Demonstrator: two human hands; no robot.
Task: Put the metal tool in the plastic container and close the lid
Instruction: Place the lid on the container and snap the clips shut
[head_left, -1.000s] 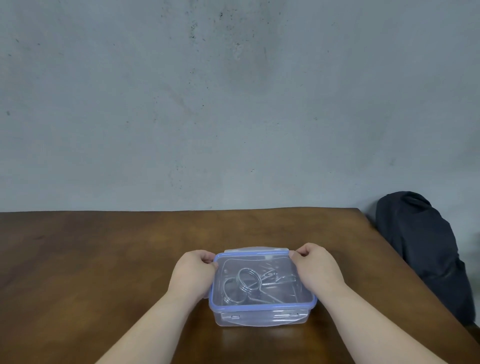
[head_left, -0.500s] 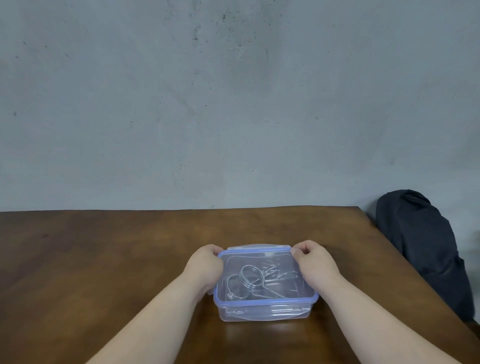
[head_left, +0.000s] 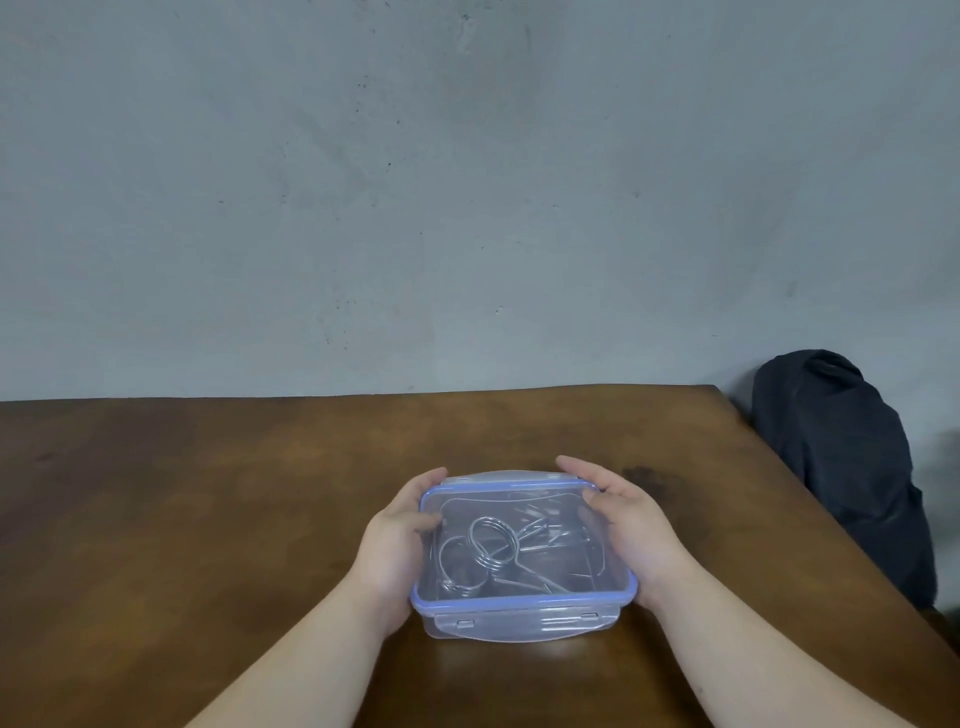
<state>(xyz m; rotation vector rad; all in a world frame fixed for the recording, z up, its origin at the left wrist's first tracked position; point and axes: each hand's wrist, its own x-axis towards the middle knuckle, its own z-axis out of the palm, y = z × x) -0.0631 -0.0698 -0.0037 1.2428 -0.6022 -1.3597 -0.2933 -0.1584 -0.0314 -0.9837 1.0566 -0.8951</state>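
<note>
The metal tool (head_left: 488, 556), a coiled wire piece, already lies inside the plastic container (head_left: 522, 623), which sits on the table (head_left: 208, 519) near the middle of its near edge. The lid (head_left: 519, 512), clear with a blue rim, rests flat on top. The flap on the near side looks folded down; the far flap appears to stick outward, so by this view the lid is probably seated but not fully latched, and the side flaps are hidden by the hands.

The left hand (head_left: 397, 540) is cupped against the container's left side, fingers open and curved round the far-left corner, thumb on the rim. The right hand (head_left: 626, 525) mirrors it on the right side, open-fingered and pressing rather than clenched.

Compared with 0.5 s ago, both hands have loosened from tight fists at the 2 far corners and slid to the sides. A dark bag (head_left: 841, 467) stands beyond the table's right edge.
</note>
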